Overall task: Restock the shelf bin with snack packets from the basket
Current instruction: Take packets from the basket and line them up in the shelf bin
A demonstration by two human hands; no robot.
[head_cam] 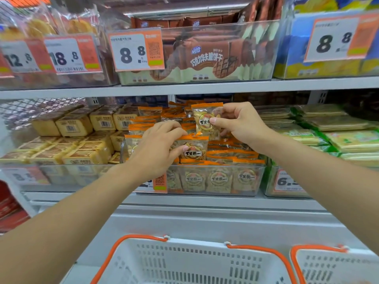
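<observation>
A clear shelf bin (pixel 260 181) on the middle shelf is filled with several orange-topped snack packets. My right hand (pixel 238 121) pinches one such snack packet (pixel 205 121) upright above the bin's middle. My left hand (pixel 158 148) grips another snack packet (pixel 193 149) standing near the bin's front left, thumb on its face. A white basket (pixel 184 261) with orange handles sits below the shelf at the bottom centre; its inside is mostly out of view.
A second white basket (pixel 336 265) stands at the bottom right. Yellow cake packs (pixel 82 140) fill the bin to the left, green packs (pixel 338 138) the one to the right. Above is a shelf with brown wafer packs (pixel 205 58) and price tags.
</observation>
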